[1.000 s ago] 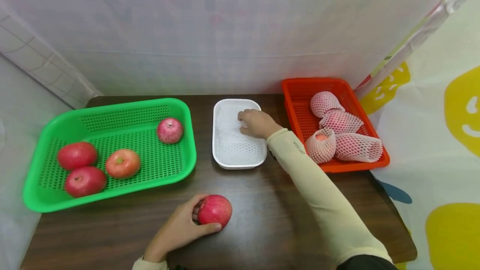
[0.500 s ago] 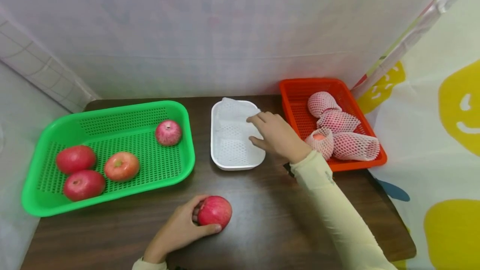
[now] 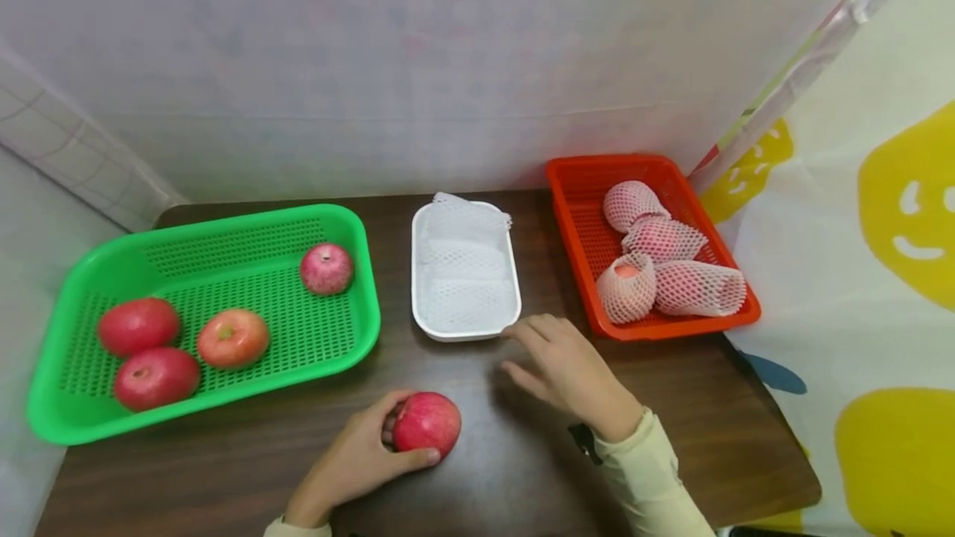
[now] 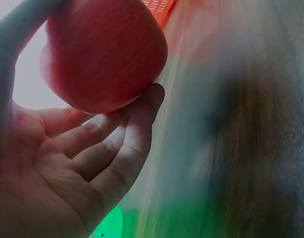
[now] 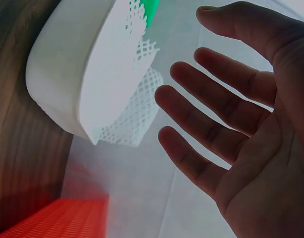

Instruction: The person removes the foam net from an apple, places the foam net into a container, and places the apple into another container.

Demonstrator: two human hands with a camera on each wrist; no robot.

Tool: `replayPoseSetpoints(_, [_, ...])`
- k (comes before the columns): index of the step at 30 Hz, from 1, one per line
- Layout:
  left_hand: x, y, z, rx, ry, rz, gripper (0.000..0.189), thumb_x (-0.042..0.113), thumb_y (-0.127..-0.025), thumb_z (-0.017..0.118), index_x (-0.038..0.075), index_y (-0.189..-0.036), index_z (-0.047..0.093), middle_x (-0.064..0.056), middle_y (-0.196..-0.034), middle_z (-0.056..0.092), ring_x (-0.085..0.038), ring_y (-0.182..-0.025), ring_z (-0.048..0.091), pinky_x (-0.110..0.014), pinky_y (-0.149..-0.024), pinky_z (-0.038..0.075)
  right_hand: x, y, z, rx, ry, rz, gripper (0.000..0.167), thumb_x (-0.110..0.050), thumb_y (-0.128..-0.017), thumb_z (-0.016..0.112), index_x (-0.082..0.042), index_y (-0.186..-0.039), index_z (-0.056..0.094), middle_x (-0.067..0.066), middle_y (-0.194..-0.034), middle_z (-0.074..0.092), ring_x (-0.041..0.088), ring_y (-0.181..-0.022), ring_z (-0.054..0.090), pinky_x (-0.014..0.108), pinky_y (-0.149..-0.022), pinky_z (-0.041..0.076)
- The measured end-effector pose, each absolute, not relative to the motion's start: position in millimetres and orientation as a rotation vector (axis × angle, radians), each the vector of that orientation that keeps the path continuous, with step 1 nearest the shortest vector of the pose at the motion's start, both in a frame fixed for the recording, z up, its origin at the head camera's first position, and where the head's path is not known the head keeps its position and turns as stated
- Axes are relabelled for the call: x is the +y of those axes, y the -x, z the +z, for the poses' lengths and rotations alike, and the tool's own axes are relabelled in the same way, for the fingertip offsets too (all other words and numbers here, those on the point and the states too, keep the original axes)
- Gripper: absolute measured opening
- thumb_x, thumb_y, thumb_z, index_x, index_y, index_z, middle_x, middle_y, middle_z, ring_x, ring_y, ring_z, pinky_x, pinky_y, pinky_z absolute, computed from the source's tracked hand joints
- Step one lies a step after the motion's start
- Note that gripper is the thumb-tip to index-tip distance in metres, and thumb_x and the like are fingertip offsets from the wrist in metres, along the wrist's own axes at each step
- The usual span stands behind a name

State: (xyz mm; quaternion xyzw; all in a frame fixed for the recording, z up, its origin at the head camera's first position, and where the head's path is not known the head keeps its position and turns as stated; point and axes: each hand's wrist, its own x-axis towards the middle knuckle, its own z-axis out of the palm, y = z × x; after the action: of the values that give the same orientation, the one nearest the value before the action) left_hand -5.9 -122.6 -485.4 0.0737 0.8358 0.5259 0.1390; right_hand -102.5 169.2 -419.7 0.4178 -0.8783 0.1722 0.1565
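Note:
A red apple (image 3: 428, 425) is at the front of the table, and my left hand (image 3: 361, 450) holds it with thumb and fingers curled round its sides. In the left wrist view the same apple (image 4: 107, 54) lies against the fingers. My right hand (image 3: 570, 367) hovers in front of the white tray (image 3: 466, 335), its fingers loosely spread and nothing in them. White foam net sleeves (image 3: 462, 259) lie in that tray, one of them draped over its back rim. The right wrist view gives the empty palm and the net sleeve (image 5: 134, 109) sticking out past the tray's rim.
A green basket (image 3: 205, 222) on the left holds several bare apples (image 3: 234, 338). On the right a red basket (image 3: 570, 214) contains several apples in foam nets (image 3: 694, 287). A pale curtain (image 3: 373, 65) stands behind the table (image 3: 671, 437).
My right hand has come out of the white tray, back toward me and to the right. A foam net now sticks up over the tray's back rim. The left hand keeps its grip on the apple.

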Motion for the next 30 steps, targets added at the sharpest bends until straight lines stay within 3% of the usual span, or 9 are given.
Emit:
replayPoseSetpoints(7, [-131, 11, -465, 2.528, -0.194, 1.44, 0.076, 0.048, -0.072, 0.089, 0.014, -0.133, 0.057, -0.001, -0.112, 0.066, -0.011, -0.094, 0.065, -0.033, -0.079, 0.055, 172, 101, -423, -2.529, -1.172, 0.532, 0.039, -0.025, -0.081, 0.083, -0.006, -0.111, 0.066, 0.007, -0.101, 0.066, 0.027, -0.096, 0.063, 0.044, -0.085, 0.052])
replayPoseSetpoints(12, [-162, 29, -424, 2.701, -0.265, 1.265, 0.083, 0.058, -0.074, 0.084, 0.013, -0.137, 0.054, -0.002, -0.12, 0.064, -0.018, -0.104, 0.063, -0.043, -0.084, 0.054, 173, 101, -426, -2.545, -1.18, 0.556, 0.039, -0.026, -0.083, 0.082, -0.006, -0.112, 0.066, 0.007, -0.102, 0.066, 0.026, -0.096, 0.063, 0.043, -0.084, 0.052])
replayPoseSetpoints(17, [-207, 57, -381, 2.874, -0.272, 1.034, 0.086, 0.063, -0.076, 0.079, 0.011, -0.138, 0.05, -0.005, -0.12, 0.063, -0.023, -0.101, 0.062, -0.048, -0.08, 0.054, 175, 100, -430, -2.575, -1.165, 0.572, 0.037, -0.026, -0.083, 0.081, -0.007, -0.112, 0.067, 0.005, -0.104, 0.067, 0.025, -0.097, 0.063, 0.043, -0.085, 0.052])
replayPoseSetpoints(23, [-267, 101, -360, 2.961, -0.14, 0.813, 0.09, 0.064, -0.078, 0.076, 0.001, -0.135, 0.044, -0.017, -0.117, 0.058, -0.036, -0.097, 0.058, -0.052, -0.069, 0.055, 180, 95, -435, -2.607, -1.136, 0.603, 0.036, -0.027, -0.083, 0.082, -0.01, -0.111, 0.067, 0.003, -0.106, 0.067, 0.024, -0.097, 0.063, 0.042, -0.084, 0.051])
replayPoseSetpoints(30, [-324, 138, -369, 2.975, -0.064, 0.612, 0.095, 0.06, -0.081, 0.075, -0.013, -0.13, 0.039, -0.028, -0.109, 0.058, -0.043, -0.089, 0.058, -0.056, -0.068, 0.052, 180, 92, -438, -2.616, -1.151, 0.647, 0.032, -0.027, -0.084, 0.081, -0.012, -0.109, 0.067, 0.002, -0.108, 0.067, 0.022, -0.099, 0.063, 0.041, -0.086, 0.052])
